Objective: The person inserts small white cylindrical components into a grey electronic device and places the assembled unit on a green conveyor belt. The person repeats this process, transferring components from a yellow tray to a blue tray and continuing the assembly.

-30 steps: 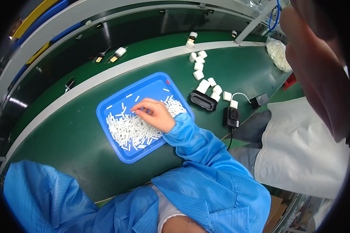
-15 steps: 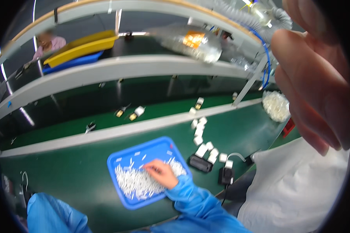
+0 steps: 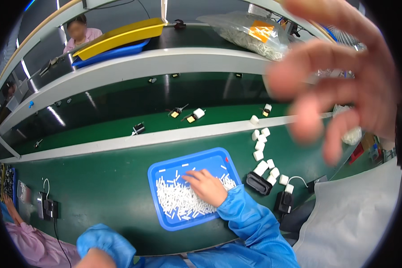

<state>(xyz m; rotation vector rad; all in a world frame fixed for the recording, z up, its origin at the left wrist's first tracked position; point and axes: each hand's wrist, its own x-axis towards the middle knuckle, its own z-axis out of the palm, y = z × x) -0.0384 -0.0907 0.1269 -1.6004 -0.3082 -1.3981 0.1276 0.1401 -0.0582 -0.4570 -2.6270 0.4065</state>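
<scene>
Blue-sleeved right hand (image 3: 206, 186): above or in a heap of short, thin, straight white rods (image 3: 176, 197), within a shallow blue plastic tray with rounded corners (image 3: 208, 161). Fingers loosely bent, about half open, tips pointing left. Hold: cannot tell whether pinching a rod or empty. Left hand (image 3: 96, 260): only a blurred bare stretch at the lower edge; cannot tell how far open or whether holding anything.

Handling, by judgement: best done with thumb and fingertips only, palm clear of the heap. Pick from the loose rods along the far side before digging into the thick of the heap. Pinch at mid-length, lightly, to prevent rolling or springing away. Keep the gathered cuff (image 3: 231, 200) high over the right side of the tray; risk of dragging rods over the rim.

Rods: plain white, slender, seemingly all alike in length; material uncertain, finish of the ends too small to tell. Lying at all angles, overlapping, densest left of the hand and toward the near side, with a smaller cluster at the right. A few singles well apart on bare blue near the far rim. Tray: flat on the dark green worktop (image 3: 98, 192), small red mark near the far right corner.
</scene>
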